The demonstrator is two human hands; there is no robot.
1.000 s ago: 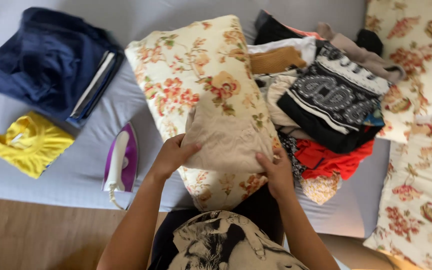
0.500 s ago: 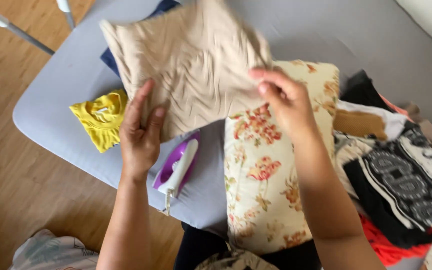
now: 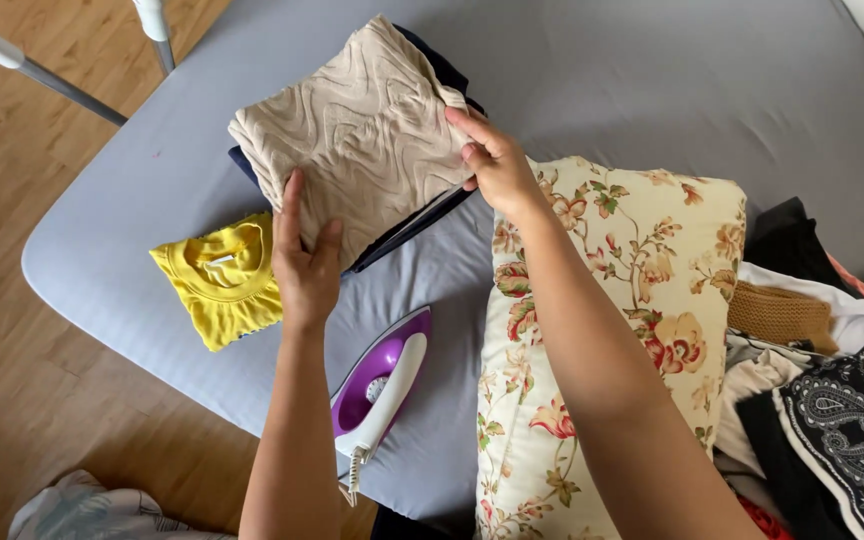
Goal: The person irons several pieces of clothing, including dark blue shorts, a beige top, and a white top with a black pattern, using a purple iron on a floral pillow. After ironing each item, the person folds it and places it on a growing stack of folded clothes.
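On the grey padded bed surface (image 3: 652, 90), a folded beige cloth with a raised wavy texture (image 3: 362, 130) lies on top of a dark navy folded garment (image 3: 414, 222). Your left hand (image 3: 304, 262) presses flat on the cloth's near edge, fingers spread, not gripping. Your right hand (image 3: 495, 165) pinches the cloth's right edge between thumb and fingers. A folded yellow shirt (image 3: 218, 280) lies just left of the left hand. A purple and white iron (image 3: 380, 390) rests near your left forearm; a floral pillow (image 3: 602, 330) sits under your right arm, a clothes heap (image 3: 822, 380) beyond.
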